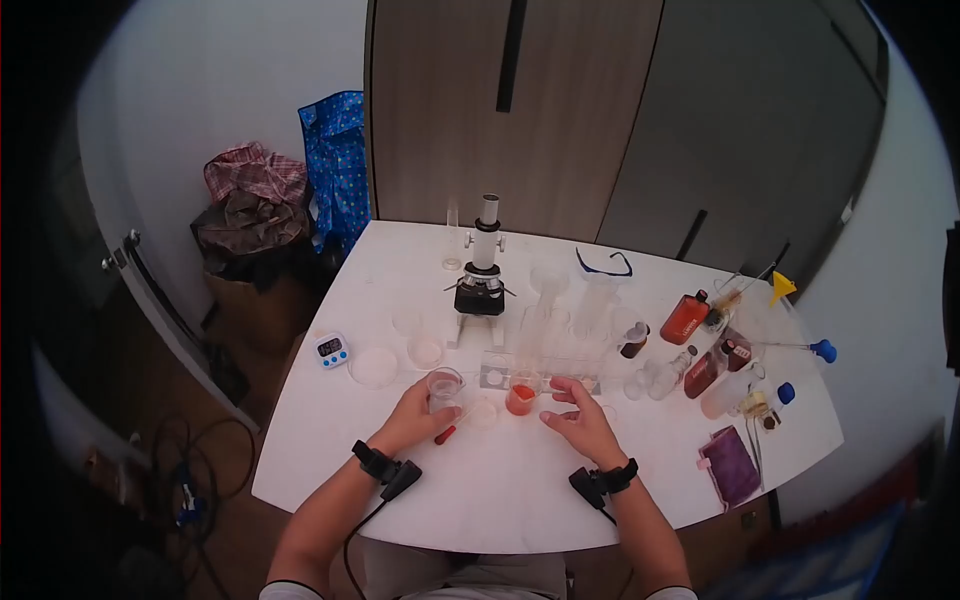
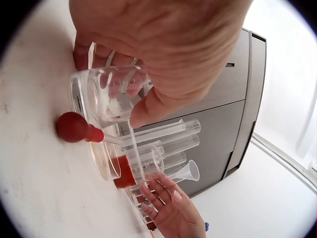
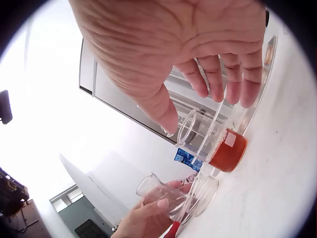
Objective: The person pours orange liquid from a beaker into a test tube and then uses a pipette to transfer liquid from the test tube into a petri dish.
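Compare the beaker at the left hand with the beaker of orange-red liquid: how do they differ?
Contents: the left beaker shows no coloured liquid, while the orange-red beaker holds orange-red liquid in its lower part.
Hold: the left hand grips the left beaker; the orange-red beaker stands ungripped near the right hand.
Shared: both have clear walls.

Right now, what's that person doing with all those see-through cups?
A person's left hand grips a clear beaker. Their right hand is open beside another beaker with red liquid, not gripping it. A dropper with a red bulb is near the left hand, and a microscope stands farther back on the white table.
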A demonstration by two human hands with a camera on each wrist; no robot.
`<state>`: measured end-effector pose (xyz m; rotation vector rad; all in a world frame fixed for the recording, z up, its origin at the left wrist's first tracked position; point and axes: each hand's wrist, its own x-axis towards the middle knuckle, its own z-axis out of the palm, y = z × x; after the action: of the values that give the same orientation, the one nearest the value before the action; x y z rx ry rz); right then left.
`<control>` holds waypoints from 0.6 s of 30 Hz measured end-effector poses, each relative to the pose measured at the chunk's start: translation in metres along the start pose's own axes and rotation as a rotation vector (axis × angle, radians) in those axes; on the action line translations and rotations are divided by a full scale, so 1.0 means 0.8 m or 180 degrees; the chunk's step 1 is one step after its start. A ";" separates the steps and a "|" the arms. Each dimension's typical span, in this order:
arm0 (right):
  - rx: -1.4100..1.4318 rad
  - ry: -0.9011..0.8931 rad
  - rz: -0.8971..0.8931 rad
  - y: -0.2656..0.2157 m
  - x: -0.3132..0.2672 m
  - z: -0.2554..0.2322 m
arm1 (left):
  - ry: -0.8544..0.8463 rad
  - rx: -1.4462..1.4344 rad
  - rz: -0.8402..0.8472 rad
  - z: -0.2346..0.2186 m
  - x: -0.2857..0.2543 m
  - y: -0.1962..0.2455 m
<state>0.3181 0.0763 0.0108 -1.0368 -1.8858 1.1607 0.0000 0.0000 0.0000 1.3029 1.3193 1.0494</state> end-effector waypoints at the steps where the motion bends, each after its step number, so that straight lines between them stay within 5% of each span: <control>1: -0.0022 -0.0099 -0.0043 0.002 0.008 0.004 | 0.0092 0.0020 0.0271 -0.001 0.009 -0.007; 6: -0.0111 -0.0313 -0.0123 0.009 0.015 0.023 | 0.0330 0.0216 0.0628 -0.002 0.013 -0.009; 8: -0.0181 -0.0297 -0.0130 0.012 0.014 0.027 | 0.0366 0.0017 0.0282 -0.002 0.007 -0.008; 18: -0.0637 -0.0176 -0.0306 0.006 0.017 0.032 | 0.0431 0.0141 0.0496 -0.002 0.000 -0.021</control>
<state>0.2913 0.0801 -0.0015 -1.0164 -2.1049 0.9702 -0.0046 -0.0007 -0.0161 1.4062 1.3649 1.2407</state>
